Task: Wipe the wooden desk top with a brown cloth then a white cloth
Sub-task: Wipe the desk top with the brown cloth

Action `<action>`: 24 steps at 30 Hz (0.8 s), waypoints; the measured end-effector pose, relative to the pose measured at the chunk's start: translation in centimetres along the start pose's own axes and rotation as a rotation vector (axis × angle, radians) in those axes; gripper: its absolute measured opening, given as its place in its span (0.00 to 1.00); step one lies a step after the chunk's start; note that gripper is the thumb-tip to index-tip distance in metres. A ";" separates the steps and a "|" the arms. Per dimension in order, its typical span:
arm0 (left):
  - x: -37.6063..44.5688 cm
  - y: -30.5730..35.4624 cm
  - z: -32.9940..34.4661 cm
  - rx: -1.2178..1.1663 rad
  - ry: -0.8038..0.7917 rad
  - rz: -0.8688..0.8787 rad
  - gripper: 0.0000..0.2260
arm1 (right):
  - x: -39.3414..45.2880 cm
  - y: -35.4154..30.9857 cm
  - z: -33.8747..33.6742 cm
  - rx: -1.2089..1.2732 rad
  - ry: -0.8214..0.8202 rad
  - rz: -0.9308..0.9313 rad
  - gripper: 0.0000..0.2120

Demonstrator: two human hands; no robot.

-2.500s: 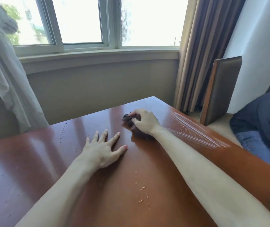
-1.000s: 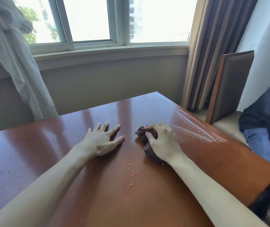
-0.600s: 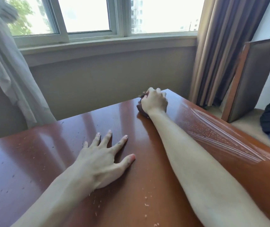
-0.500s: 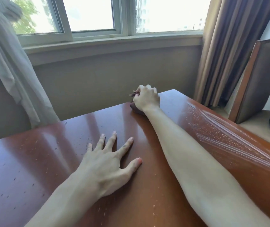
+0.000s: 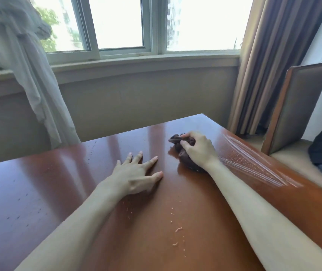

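Two cloths are called for, and only the brown cloth is in use; no white cloth can be seen, so that pass is judged not yet begun. The brown cloth is bunched into a wad on the desk, toward the far right corner of the desk. Much is judged left of the first pass: pale crumbs are scattered on the desk nearer than the cloth, dark specks are spread over the desk to the left of the cloth, and whitish streaks are laid along the right edge of the desk, just right of the cloth. How much of the desk has been wiped cannot be told.

The right hand is closed over the cloth, the fingers curled round the wad and the palm pressed down on it; the right arm is stretched forward across the desk. The left hand is laid flat on the desk just left of the cloth, clear of it, with the fingers spread wide and nothing held, and is judged to be used as a brace
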State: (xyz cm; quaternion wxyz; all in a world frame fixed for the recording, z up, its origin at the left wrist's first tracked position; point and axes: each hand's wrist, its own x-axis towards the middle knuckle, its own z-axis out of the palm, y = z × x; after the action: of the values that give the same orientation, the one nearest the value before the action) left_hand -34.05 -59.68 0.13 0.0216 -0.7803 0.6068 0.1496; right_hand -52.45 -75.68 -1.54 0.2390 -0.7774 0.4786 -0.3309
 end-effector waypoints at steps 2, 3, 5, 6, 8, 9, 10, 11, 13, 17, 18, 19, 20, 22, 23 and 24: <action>0.0 0.4 -0.3 -0.026 0.012 -0.022 0.30 | -4.6 -0.2 -2.2 0.001 -0.033 0.015 0.07; -0.2 0.9 -0.6 -0.046 0.032 -0.036 0.30 | -6.6 -0.5 -3.3 0.011 -0.051 0.033 0.07; -0.6 2.4 -0.8 -0.048 0.099 -0.035 0.29 | -10.5 -1.4 -5.0 -0.003 -0.067 0.075 0.08; -0.9 3.3 -0.7 -0.041 0.134 -0.019 0.28 | -12.2 -1.7 -5.6 -0.037 -0.053 0.081 0.08; -1.2 5.0 -0.1 -0.036 0.167 0.028 0.28 | -15.1 -2.2 -5.9 -0.146 0.013 0.062 0.08; -1.2 5.6 0.3 -0.030 0.172 0.046 0.29 | -16.1 -2.4 -5.8 -0.184 0.054 0.047 0.09; -1.0 5.9 0.7 -0.019 0.173 0.055 0.29 | -16.6 -2.5 -5.6 -0.202 0.084 0.031 0.09; -0.8 6.2 1.1 -0.005 0.167 0.056 0.29 | -16.6 -2.4 -5.5 -0.210 0.100 0.021 0.09; -0.4 6.3 1.5 0.034 0.165 0.050 0.30 | -15.0 -1.9 -5.1 -0.220 0.122 0.005 0.09; 0.2 6.3 1.8 0.114 0.160 0.066 0.30 | -7.6 -0.4 -3.5 -0.216 0.190 0.032 0.10; 0.2 6.3 1.9 0.113 0.160 0.069 0.30 | -5.1 -0.1 -2.9 -0.216 0.202 0.045 0.10; 0.2 6.3 1.9 0.110 0.165 0.071 0.29 | -2.5 0.3 -2.2 -0.216 0.213 0.056 0.11; 0.2 6.4 2.0 0.106 0.172 0.074 0.29 | 0.2 0.7 -1.5 -0.215 0.218 0.065 0.12; 0.3 6.3 2.1 0.099 0.177 0.081 0.29 | 5.4 1.5 0.0 -0.218 0.216 0.072 0.13; 0.4 6.3 2.2 0.099 0.174 0.078 0.29 | 7.8 1.9 0.6 -0.223 0.214 0.070 0.12; 0.6 6.2 2.3 0.107 0.170 0.075 0.29 | 9.9 2.1 1.1 -0.227 0.214 0.068 0.12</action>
State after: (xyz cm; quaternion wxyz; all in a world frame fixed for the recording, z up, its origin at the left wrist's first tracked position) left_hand -40.26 -61.41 -1.30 0.0062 -0.7647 0.6424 0.0509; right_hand -49.66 -85.49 -0.93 0.1083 -0.7429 0.5619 -0.3474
